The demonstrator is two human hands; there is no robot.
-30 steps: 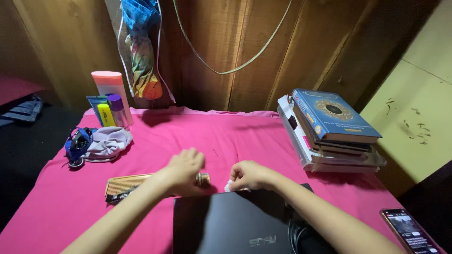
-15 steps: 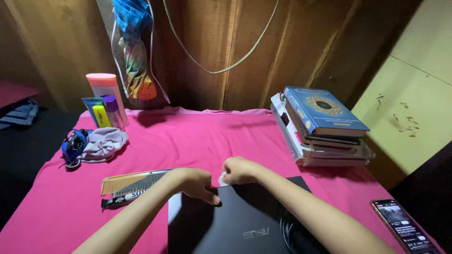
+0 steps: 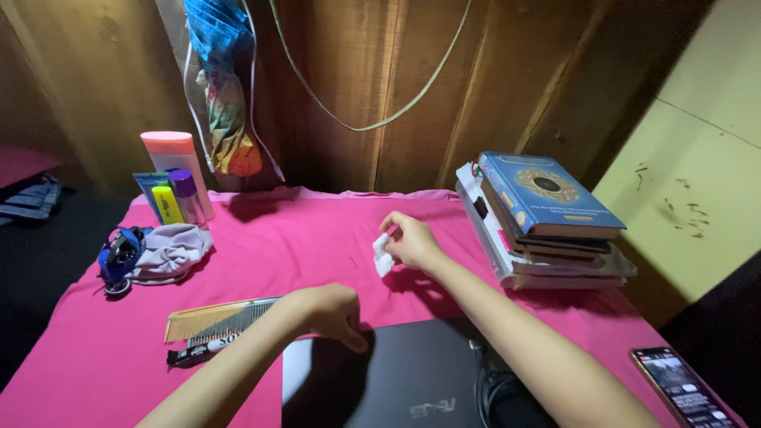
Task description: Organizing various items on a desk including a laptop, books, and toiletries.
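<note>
Right hand [image 3: 412,244] now lifted toward frame centre, pinching small crumpled white tissue [image 3: 383,255]; left hand [image 3: 333,312] curled closed, still at closed black laptop [image 3: 396,380] edge.

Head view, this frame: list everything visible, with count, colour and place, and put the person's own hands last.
tablecloth: one, pink, covers the table
laptop: one, black, closed, near edge
phone: one, screen lit, near right corner
stack of books: one pile, blue book on top, right side
comb: one, tan, left of the laptop
marker: one, black and white, below the comb
tall bottle: one, white with pink cap, far left
small bottle: one, purple cap, in front of it
yellow tube: one, beside the small bottle
grey cloth: one, left side, with a blue strap
hanging bag: one, blue and multicoloured, wooden wall
cord: one, pale, looped on the wall
white wad: one, pinched by the right hand
left hand: closed, at the laptop's far edge
</note>
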